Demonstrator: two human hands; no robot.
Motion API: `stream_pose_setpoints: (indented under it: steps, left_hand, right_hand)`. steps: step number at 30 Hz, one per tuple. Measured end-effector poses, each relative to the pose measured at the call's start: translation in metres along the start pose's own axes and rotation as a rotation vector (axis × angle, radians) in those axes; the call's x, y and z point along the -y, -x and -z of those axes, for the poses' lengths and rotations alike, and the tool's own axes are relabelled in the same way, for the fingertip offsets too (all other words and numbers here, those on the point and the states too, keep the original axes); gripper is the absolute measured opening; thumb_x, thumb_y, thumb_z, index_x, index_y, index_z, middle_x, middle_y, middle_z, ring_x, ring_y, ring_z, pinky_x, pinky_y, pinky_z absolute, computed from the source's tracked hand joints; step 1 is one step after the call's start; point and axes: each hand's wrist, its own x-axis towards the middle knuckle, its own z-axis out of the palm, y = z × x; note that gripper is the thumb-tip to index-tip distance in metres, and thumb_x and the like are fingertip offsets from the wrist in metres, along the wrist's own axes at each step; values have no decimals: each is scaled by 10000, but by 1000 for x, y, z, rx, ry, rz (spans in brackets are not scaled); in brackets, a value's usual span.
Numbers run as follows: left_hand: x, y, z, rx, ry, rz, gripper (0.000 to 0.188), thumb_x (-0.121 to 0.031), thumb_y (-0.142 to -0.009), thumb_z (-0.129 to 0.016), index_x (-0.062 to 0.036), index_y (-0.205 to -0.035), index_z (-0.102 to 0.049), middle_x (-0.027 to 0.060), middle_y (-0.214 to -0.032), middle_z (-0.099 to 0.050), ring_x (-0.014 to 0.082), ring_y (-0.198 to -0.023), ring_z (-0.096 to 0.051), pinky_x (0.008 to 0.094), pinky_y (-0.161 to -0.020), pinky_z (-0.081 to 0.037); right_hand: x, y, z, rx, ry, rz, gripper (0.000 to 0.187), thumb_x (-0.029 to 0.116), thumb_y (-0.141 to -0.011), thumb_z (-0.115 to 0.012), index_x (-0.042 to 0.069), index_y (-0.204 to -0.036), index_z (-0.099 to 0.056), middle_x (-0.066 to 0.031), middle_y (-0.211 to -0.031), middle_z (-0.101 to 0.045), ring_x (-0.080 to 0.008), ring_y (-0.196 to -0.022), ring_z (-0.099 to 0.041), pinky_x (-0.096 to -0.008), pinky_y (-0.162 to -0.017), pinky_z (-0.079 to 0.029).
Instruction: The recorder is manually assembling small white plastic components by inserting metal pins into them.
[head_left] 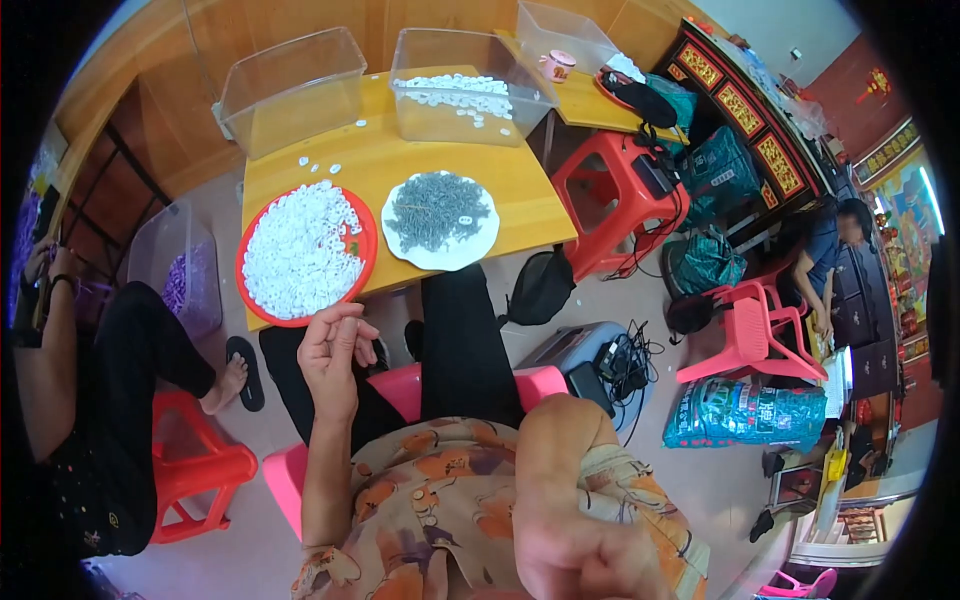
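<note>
White pieces (298, 250) near left fingers (345, 336); right hand (585, 550) blurred, cropped.

Bare tabletop (531, 205) right of plate (487, 232) (clear bin (430, 127) behind)

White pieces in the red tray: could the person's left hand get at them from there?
Likely yes: the left hand is by the near rim of the red tray, and nothing visible covers the white pieces.

Bright | lit tube (931, 201) far right | edges bowed | right grip (590, 552) blurred
</note>
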Motion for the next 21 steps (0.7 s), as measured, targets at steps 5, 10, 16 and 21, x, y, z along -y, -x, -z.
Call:
stream_pose_setpoints:
  steps: [5,10,16,21]
  left_hand:
    - [-3,16,1,-21,76,-9,157,-114,-908,-483,-4,-1003,-542,54,-732,-597,50,-507,-477,158,-457,-347]
    - [-12,28,-1,-15,94,16,162,-121,-911,-480,-4,-1007,-536,57,-731,-594,43,-505,-471,158,-453,-362]
    - [-18,33,-1,12,103,4,164,-125,-910,-484,-4,-1010,-532,61,-736,-594,39,-506,-469,161,-433,-359]
    - [-16,33,3,12,107,-8,163,-126,-910,-485,-4,-1008,-531,61,-733,-594,39,-502,-464,161,-427,-355]
  right_hand:
    - [-25,5,48,891,477,-592,66,67,-810,-505,61,-757,-543,-79,-665,-523,-223,-564,-509,-317,-494,-402]
    - [-121,140,142,1123,1000,-1193,145,201,-762,-621,60,-781,-653,-138,-722,-610,-321,-678,-598,-394,-611,-456]
    - [-146,187,171,1396,1226,-1490,275,341,-655,-694,76,-730,-691,-145,-719,-647,-308,-742,-629,-410,-644,-483]
    - [-152,191,153,1597,1191,-1495,303,337,-623,-703,55,-730,-684,-160,-756,-650,-305,-767,-635,-407,-676,-497]
